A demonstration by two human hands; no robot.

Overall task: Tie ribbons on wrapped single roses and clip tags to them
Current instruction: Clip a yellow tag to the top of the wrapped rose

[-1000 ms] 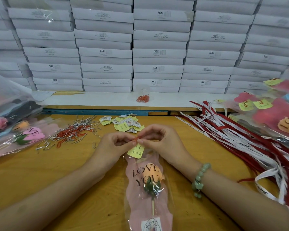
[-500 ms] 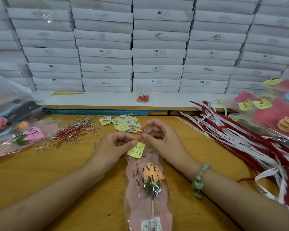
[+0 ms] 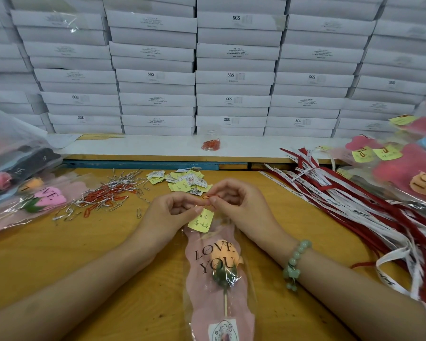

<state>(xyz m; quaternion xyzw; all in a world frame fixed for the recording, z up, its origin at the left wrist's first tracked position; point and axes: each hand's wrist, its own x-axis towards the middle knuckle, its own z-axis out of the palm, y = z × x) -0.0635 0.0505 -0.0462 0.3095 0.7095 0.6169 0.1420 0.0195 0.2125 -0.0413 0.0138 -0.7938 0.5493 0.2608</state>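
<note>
A single orange rose in a pink "LOVE YOU" wrapper (image 3: 217, 279) lies on the wooden table (image 3: 59, 254), pointing away from me. A yellow handwritten tag (image 3: 201, 220) sits at the wrapper's top edge. My left hand (image 3: 170, 212) pinches the tag and the wrapper's top together. My right hand (image 3: 234, 203) pinches a small red paper clip (image 3: 210, 196) just above the tag, between thumb and forefinger. A green bead bracelet (image 3: 294, 264) is on my right wrist.
A heap of red paper clips and silver twist ties (image 3: 106, 196) lies left of my hands, with a pile of yellow tags (image 3: 182, 183) behind them. Red and white ribbons (image 3: 349, 205) spread at the right. Wrapped roses lie at the left (image 3: 22, 190) and right (image 3: 408, 168). White boxes (image 3: 231, 77) are stacked behind.
My right hand has lifted slightly off the tag and now shows the red paper clip between its fingertips. My left hand keeps its pinch on the tag and wrapper.
</note>
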